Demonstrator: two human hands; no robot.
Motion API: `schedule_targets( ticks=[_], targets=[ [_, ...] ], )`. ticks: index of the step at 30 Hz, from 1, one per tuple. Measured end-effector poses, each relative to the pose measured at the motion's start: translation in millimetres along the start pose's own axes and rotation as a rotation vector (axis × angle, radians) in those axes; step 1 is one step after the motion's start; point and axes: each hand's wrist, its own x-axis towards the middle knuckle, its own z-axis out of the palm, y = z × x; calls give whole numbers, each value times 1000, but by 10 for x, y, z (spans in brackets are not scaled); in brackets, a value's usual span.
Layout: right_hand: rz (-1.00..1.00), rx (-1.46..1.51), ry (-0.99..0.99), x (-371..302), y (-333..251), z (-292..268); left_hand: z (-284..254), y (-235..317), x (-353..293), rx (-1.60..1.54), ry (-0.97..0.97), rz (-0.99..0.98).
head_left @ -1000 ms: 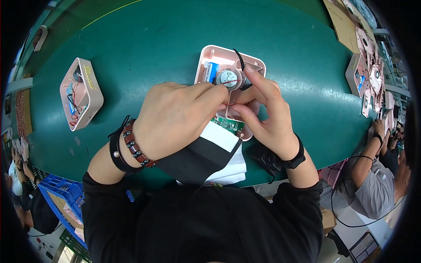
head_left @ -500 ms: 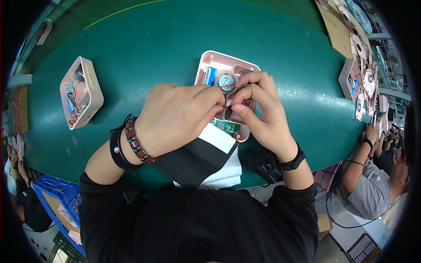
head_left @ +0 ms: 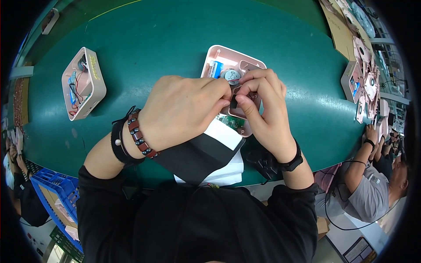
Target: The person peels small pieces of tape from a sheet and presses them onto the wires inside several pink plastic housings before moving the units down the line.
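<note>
A pink plastic housing (head_left: 212,51) lies open on the green table under my hands. Inside it are a round grey speaker (head_left: 232,76), a blue battery (head_left: 215,69) and a green circuit board (head_left: 231,121). My left hand (head_left: 188,103) is pinched over the housing's left side, its fingertips by the speaker; what they hold is hidden. Curled over the right side is my right hand (head_left: 268,107), thumb and forefinger together beside a small black piece (head_left: 233,102). What sits between those fingers is too small to make out. A thin red wire crosses the speaker.
White sheet (head_left: 224,135) and black sheet (head_left: 193,160) lie at the near edge, beside a black object (head_left: 262,164). A second pink housing (head_left: 94,83) with wires stands left; another (head_left: 351,82) stands right, near stacked pink parts (head_left: 370,83). Blue crate (head_left: 55,179) at lower left; co-workers sit both sides.
In the picture, the housing and my hands sit slightly higher and farther right. The thin wire seen between my fingertips is now hidden. Both hands remain pinched over the housing.
</note>
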Motion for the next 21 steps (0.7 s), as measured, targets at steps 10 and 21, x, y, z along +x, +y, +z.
schedule_targets(
  ticks=[10,21],
  targets=[
    [-94,-382,183,-49,-75,52,0,-5,-26,-129,-15,-49],
    [-452,-650,239,-99,-70,29,-22,16,22,-137,-29,-127]
  ],
)
